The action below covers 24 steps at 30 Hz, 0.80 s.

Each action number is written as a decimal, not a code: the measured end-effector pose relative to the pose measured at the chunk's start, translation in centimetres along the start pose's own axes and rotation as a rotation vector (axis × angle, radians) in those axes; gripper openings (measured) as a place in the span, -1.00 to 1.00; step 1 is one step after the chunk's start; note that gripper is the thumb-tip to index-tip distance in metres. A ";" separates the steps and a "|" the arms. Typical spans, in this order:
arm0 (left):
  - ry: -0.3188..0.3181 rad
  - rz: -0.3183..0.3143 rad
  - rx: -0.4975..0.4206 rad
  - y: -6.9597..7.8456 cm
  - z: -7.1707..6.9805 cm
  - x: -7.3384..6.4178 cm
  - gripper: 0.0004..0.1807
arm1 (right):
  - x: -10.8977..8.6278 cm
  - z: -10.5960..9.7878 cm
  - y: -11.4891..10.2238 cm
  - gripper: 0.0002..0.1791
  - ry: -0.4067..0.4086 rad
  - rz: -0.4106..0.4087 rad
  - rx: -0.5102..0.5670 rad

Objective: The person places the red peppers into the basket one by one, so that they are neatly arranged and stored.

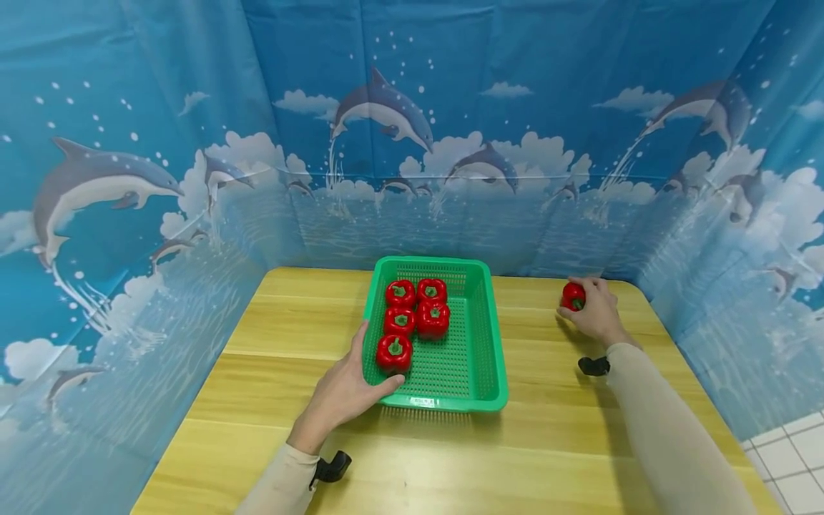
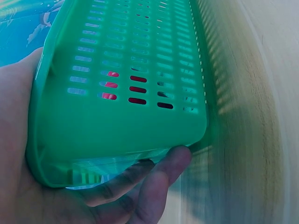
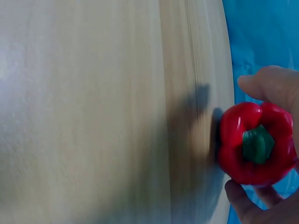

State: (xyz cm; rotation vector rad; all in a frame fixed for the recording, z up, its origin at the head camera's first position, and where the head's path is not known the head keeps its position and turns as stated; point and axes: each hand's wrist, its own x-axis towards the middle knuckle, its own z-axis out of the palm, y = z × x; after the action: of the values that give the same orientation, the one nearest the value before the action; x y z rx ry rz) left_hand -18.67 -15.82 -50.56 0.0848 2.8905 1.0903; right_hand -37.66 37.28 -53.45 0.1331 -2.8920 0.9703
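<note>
A green plastic basket point(image 1: 498, 357) sits mid-table with several red bell peppers point(image 1: 433, 320) grouped along its left side. At its near left corner my left hand point(image 1: 344, 390) holds the basket, thumb over the rim and fingers along the outer wall. The left wrist view shows those fingers point(image 2: 180, 161) curled about the lower corner of the slotted wall. Far to the right, my right hand point(image 1: 597, 311) grips a single red bell pepper point(image 3: 254, 142) near the table's back edge. Its green stem faces the right wrist camera, with thumb and fingers on opposite sides.
The yellow wooden table point(image 1: 277, 322) has a rounded back edge. A blue dolphin-print curtain point(image 1: 412, 214) hangs close behind it and along both sides. White tiles point(image 1: 798, 450) show at the lower right. Each wrist wears a black camera mount point(image 1: 331, 466).
</note>
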 end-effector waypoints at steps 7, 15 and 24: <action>-0.004 0.000 -0.006 0.0 0.0 0.1 0.41 | -0.5 0.1 -0.5 -0.33 0.008 -0.019 0.008; 0.001 0.016 0.002 -0.2 0.1 0.3 0.43 | -1.2 0.5 -0.5 -0.47 0.059 -0.065 0.023; -0.004 0.003 -0.005 -0.5 0.2 0.1 0.41 | -2.0 0.9 -0.3 -0.17 0.075 -0.039 0.017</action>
State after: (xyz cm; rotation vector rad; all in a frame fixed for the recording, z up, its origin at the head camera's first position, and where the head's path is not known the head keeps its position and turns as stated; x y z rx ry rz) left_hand -18.72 -16.02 -51.02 0.0914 2.8848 1.0969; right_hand -35.73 36.63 -54.22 0.1499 -2.8034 0.9721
